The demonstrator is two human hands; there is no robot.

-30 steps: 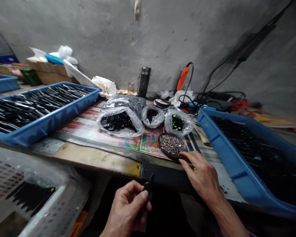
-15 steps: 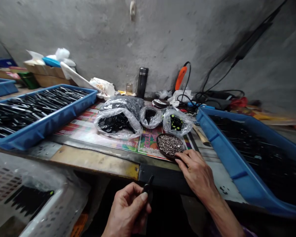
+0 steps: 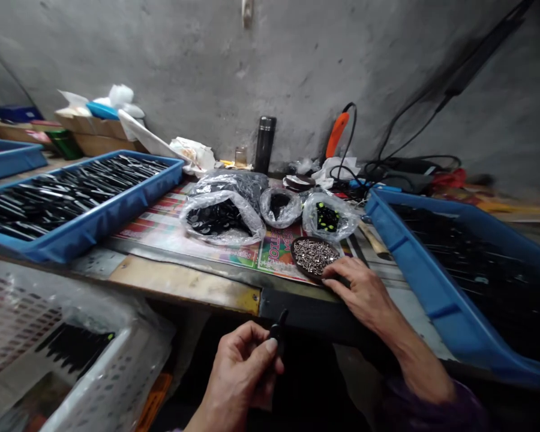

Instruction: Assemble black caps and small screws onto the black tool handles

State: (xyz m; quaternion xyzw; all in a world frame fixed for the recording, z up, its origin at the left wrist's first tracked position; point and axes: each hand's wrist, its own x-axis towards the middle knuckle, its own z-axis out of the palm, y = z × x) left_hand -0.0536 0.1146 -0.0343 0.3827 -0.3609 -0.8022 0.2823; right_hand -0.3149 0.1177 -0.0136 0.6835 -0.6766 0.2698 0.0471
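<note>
My left hand (image 3: 245, 372) is low in the view below the bench edge, shut on a small black plastic piece (image 3: 278, 332) whose tip sticks up past my thumb. Most of the piece is hidden by my fingers. My right hand (image 3: 360, 294) lies on the bench with its fingertips at the rim of a dark round bowl (image 3: 299, 269). The bowl is heaped with small silver screws (image 3: 314, 255). I cannot tell whether those fingers pinch a screw.
Clear plastic bags of black parts (image 3: 220, 219) stand behind the bowl on a colourful paper sheet (image 3: 162, 234). Blue trays of long black pieces lie left (image 3: 117, 201) and right (image 3: 432, 288). A white plastic crate (image 3: 130, 342) stands at lower left.
My right hand has slid slightly up and left along the bowl's rim. My left hand has shifted a little right, still with the black piece. The whole view has tilted slightly.
</note>
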